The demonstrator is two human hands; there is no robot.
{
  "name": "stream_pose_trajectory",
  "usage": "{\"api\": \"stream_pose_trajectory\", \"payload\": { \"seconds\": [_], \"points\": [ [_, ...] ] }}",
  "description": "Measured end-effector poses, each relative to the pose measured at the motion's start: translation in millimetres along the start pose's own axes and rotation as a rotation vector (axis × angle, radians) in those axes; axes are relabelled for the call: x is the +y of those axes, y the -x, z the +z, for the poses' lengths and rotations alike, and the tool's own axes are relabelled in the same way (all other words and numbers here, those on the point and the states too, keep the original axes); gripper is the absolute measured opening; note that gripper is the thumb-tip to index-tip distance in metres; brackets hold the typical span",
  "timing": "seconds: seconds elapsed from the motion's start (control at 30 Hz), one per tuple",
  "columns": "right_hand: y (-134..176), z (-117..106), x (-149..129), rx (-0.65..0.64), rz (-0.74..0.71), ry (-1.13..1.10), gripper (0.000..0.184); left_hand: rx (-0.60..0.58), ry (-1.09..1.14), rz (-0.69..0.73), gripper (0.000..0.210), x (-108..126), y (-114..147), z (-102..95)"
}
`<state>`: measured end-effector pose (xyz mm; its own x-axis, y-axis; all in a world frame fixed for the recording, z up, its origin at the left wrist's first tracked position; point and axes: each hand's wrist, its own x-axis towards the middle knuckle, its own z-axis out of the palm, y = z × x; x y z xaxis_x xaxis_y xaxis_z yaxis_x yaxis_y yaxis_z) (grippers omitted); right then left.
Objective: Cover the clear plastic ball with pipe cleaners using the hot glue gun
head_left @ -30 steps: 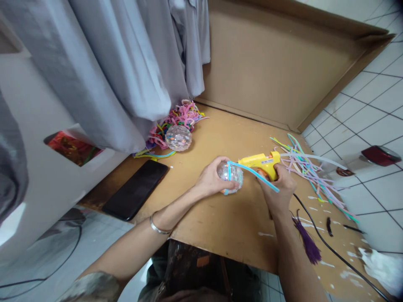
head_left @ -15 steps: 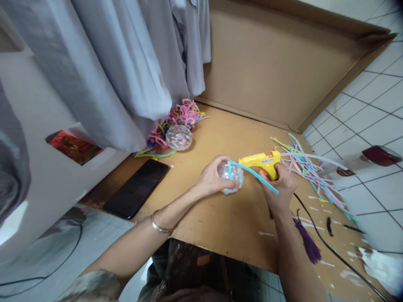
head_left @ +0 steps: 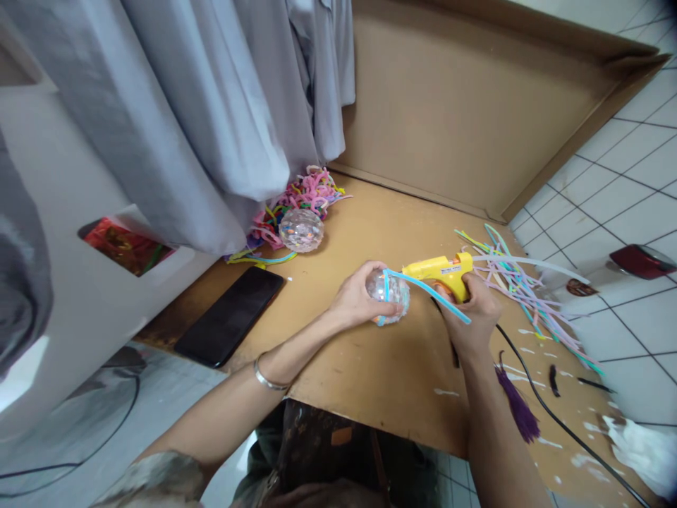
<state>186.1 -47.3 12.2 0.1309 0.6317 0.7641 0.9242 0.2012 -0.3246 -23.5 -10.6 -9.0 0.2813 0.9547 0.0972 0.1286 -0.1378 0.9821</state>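
Note:
My left hand (head_left: 355, 298) is closed round a clear faceted ball (head_left: 395, 305) with coloured bits showing in it. A light-blue pipe cleaner (head_left: 431, 291) runs over the ball's front, and its loose end slants down to the right. My right hand (head_left: 473, 314) grips a yellow hot glue gun (head_left: 441, 270), its nozzle close to the top right of the ball. Whether the nozzle touches the pipe cleaner I cannot tell. A long whitish glue stick (head_left: 529, 263) juts from the gun's back.
A second clear ball (head_left: 301, 230) sits by a heap of pink and mixed pipe cleaners (head_left: 317, 190). A black phone (head_left: 230, 315) lies at the left edge. To the right are pastel pipe cleaners (head_left: 521, 286), a purple tassel (head_left: 517, 403), a black cord (head_left: 555, 416) and white tissue (head_left: 642, 448).
My right hand and the glue gun have shifted very slightly to the right. My left hand and the ball are practically where they were.

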Motion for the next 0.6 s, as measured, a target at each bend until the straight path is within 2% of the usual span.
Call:
{"api": "stream_pose_trajectory", "payload": {
  "seconds": [0.3, 0.6],
  "points": [
    [0.5, 0.8, -4.4, 0.012, 0.032, -0.019, 0.021, 0.005, -0.022, -0.008, 0.072, -0.9, -0.4, 0.3],
    [-1.7, 6.3, -7.2, -0.048, 0.263, -0.044, 0.03, 0.002, -0.027, -0.042, 0.075, 2.1, -0.3, -0.1]
  ]
}}
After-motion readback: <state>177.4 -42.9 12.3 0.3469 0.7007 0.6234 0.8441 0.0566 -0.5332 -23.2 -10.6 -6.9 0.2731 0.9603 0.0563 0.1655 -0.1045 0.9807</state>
